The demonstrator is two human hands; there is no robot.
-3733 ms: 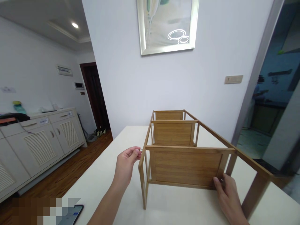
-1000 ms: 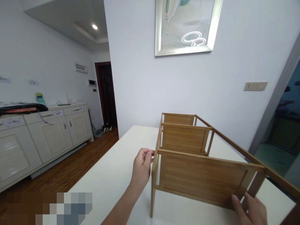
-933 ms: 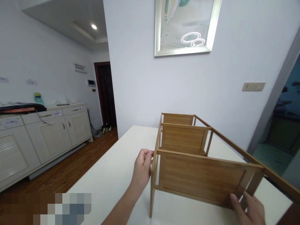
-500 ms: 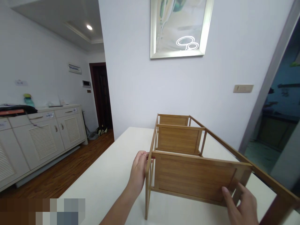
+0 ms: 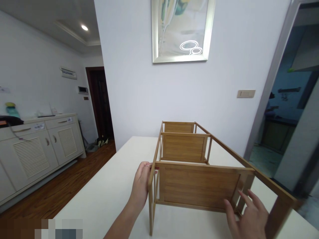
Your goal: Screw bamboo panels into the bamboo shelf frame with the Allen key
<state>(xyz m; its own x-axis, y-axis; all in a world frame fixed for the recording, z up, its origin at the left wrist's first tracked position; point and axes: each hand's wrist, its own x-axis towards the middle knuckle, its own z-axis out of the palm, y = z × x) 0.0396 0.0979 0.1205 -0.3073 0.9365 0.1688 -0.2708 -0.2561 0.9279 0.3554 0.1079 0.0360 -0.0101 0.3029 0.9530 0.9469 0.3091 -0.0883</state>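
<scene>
A wooden shelf rack (image 5: 199, 186) lies on its side on the white table (image 5: 109, 176), its several panels standing upright between long rails. My left hand (image 5: 142, 182) is wrapped around the left rail, where the nearest panel joins it. Its fingertips are partly hidden behind the wood, and a small reddish spot shows there that I cannot identify. In front of the right end of that nearest panel is my right hand (image 5: 249, 215), its thumb and fingers spread apart with nothing between them. Whether its fingertips touch the wood I cannot tell.
A framed picture (image 5: 183, 59) and a light switch (image 5: 246, 94) are on the wall behind the table. At the left stands a white cabinet (image 5: 35, 142) with a bottle (image 5: 12, 111) on top. A doorway (image 5: 271, 83) opens at the right.
The view has turned slightly to the right, so everything sits further left. My right hand's fingers have spread wider, and my left hand keeps its place on the rail.
</scene>
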